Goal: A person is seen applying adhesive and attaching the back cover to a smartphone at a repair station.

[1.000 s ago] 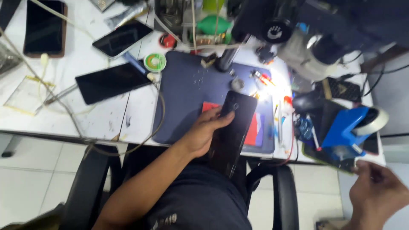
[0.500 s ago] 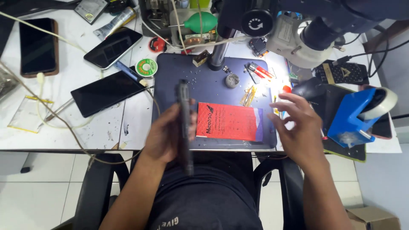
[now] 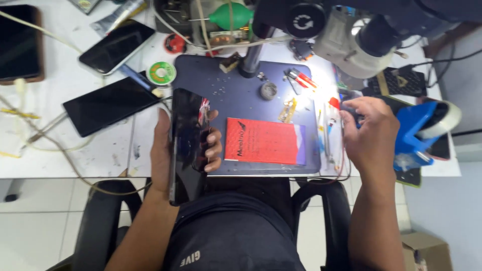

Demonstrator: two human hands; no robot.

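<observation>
My left hand [image 3: 168,150] grips a black smartphone [image 3: 187,143] by its edges, holding it lengthwise over the near left side of the dark blue work mat [image 3: 236,95], glossy face up. My right hand [image 3: 369,133] reaches to the right edge of the mat, fingers curled near small tools [image 3: 329,125] and a dark object under a bright light spot; whether it holds anything I cannot tell. A red flat packet [image 3: 263,141] lies on the mat between both hands.
A microscope [image 3: 351,30] hangs over the mat's far side. Three dark phones [image 3: 108,105] [image 3: 116,45] [image 3: 20,42] lie on the white bench at left with cables. A green solder reel [image 3: 161,73], a blue tape dispenser [image 3: 419,128] and an office chair [image 3: 105,216] are around.
The phone turned from edge-on to face up in my left hand. My right hand moved away from the red packet to the mat's right edge.
</observation>
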